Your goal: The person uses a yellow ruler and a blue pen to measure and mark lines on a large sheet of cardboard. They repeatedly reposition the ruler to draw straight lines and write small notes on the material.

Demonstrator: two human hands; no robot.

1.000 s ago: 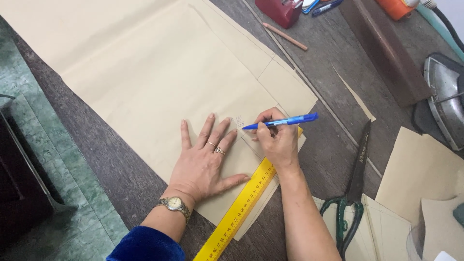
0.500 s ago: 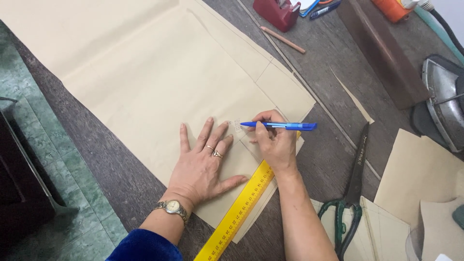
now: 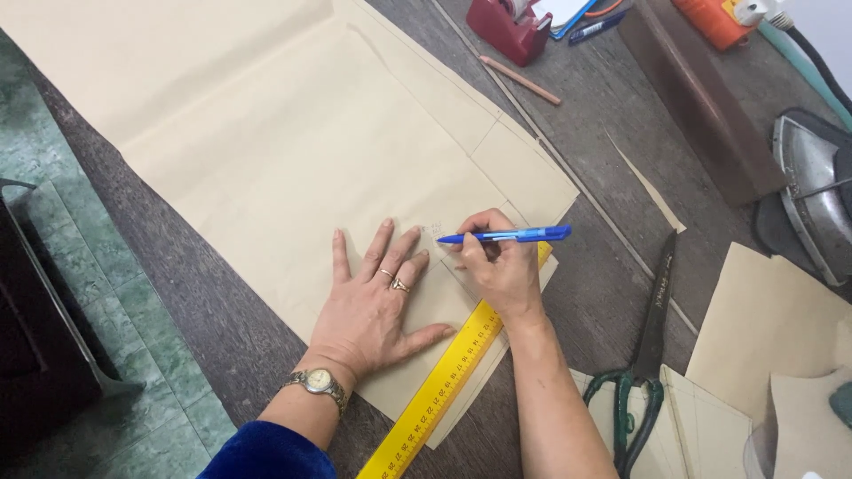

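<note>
My left hand [image 3: 373,306] lies flat with fingers spread on a large sheet of beige pattern paper [image 3: 293,151], pressing it down on the grey table. It wears rings and a wristwatch. My right hand [image 3: 501,266] grips a blue pen [image 3: 506,236], held nearly level with its tip touching the paper beside small pencilled marks. A yellow ruler [image 3: 444,390] lies diagonally on the paper, running under my right hand toward the near edge.
Large black scissors with green handles [image 3: 646,355] lie right of my right arm, among cut beige paper pieces [image 3: 772,328]. A pencil [image 3: 519,80] and a red tape dispenser [image 3: 510,27] sit at the back. An iron [image 3: 812,191] rests at far right.
The pen has tilted from pointing up-right to nearly level, and its tip has come down on the paper. My left hand stays flat.
</note>
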